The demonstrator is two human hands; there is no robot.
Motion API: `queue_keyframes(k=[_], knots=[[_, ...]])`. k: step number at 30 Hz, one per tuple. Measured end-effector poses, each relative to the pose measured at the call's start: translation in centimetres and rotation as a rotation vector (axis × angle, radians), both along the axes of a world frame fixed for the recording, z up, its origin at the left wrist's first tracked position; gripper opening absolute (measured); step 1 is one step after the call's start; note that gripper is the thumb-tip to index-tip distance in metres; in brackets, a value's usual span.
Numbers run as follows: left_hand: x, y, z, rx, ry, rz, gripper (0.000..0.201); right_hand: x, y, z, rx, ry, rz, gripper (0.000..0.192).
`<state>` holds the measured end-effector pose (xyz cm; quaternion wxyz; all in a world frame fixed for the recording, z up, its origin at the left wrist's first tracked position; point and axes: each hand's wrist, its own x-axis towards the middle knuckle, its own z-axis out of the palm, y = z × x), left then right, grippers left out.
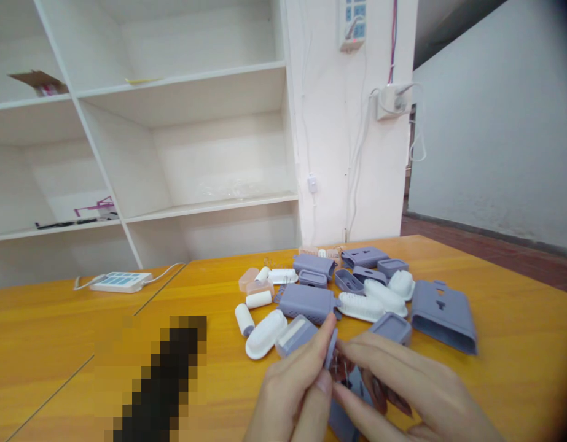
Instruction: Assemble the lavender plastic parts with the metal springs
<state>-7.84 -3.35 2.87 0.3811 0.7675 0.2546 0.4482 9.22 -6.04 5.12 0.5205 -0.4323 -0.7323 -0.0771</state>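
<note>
My left hand (295,390) is closed on a small grey-purple plastic piece (330,351), pinched between thumb and finger. Facing it, my right hand (414,383) has its thumb and fingertips closed on a thin metal wire part (342,368), perhaps a spring, which meets the plastic piece. Fingers partly hide where the two join. Below both hands is a larger grey-purple plastic part (345,417), mostly covered. Just beyond the fingertips lie a grey-purple housing (306,302) and a shallow grey-purple cap (391,328).
White bristled brush heads (267,334), white rollers (259,299) and clear pinkish pieces (249,279) lie spread over the wooden table (508,307). A large open housing (443,316) stands at the right. Further left are a power strip (121,281) and a pixelated dark shape (158,380).
</note>
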Motion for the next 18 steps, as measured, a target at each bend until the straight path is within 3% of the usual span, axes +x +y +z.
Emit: queue_keyframes(k=[5, 10, 18], knots=[[0.3, 0.4, -1.1, -0.247, -0.147, -0.111, 0.043, 1.3, -0.1, -1.5, -0.052, -0.004, 0.050, 0.020], [1.2, 0.2, -1.8, -0.305, -0.359, -0.204, 0.040, 2.3, -0.4, -3.2, -0.089, -0.050, 0.155, 0.040], [0.6, 0.3, -1.1, -0.269, -0.187, -0.128, 0.041, 2.2, -1.1, -2.2, -0.208, -0.090, 0.070, 0.020]])
